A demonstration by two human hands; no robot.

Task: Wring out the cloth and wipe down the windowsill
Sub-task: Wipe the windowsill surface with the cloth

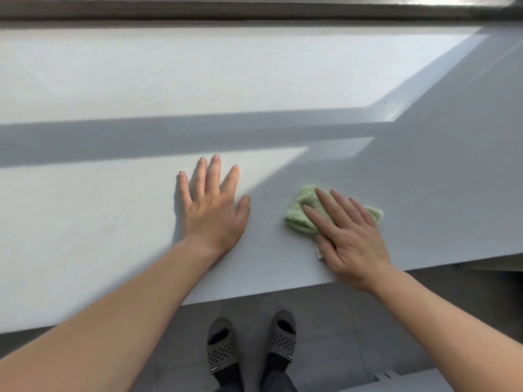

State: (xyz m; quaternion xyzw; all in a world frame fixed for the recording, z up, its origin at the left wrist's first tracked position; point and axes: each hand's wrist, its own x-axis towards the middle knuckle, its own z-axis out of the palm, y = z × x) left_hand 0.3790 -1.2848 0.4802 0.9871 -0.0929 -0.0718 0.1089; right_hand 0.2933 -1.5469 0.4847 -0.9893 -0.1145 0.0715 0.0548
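A folded green cloth (pixel 300 211) lies on the wide pale-grey windowsill (pixel 113 222), close to its front edge. My right hand (pixel 349 239) lies flat on the cloth with straight fingers, pressing it onto the sill and covering its right half. My left hand (pixel 213 210) rests palm down on the bare sill, fingers spread, about a hand's width left of the cloth.
The dark window frame (pixel 254 11) runs along the far edge of the sill. Bands of sunlight and shadow cross the surface. Below the sill's front edge is a grey tiled floor (pixel 339 335) with my feet in dark slippers (pixel 249 343).
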